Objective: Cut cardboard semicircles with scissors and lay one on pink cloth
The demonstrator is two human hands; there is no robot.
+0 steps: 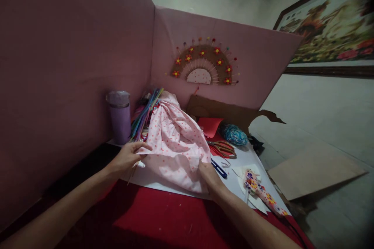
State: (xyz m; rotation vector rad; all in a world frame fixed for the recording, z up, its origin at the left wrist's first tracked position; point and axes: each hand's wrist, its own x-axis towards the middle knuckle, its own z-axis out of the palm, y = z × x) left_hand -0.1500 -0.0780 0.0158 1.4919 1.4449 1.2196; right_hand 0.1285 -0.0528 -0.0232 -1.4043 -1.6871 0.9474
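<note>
A pink fabric with small red dots is spread between both hands, its far part bunched up over the things at the back of the table. My left hand pinches its left edge between thumb and fingers. On the right side, my right hand grips the near right edge, with its fingers partly hidden by the cloth. Beneath and behind the fabric lies a white sheet. Just past my right hand are a dark blue cutter and brown-handled scissors.
A lilac tumbler stands at left beside coloured pipe cleaners. Blue yarn, red paper and cut cardboard lie behind. A flower-patterned glue gun rests at right. A decorated brown arch hangs on the pink panel.
</note>
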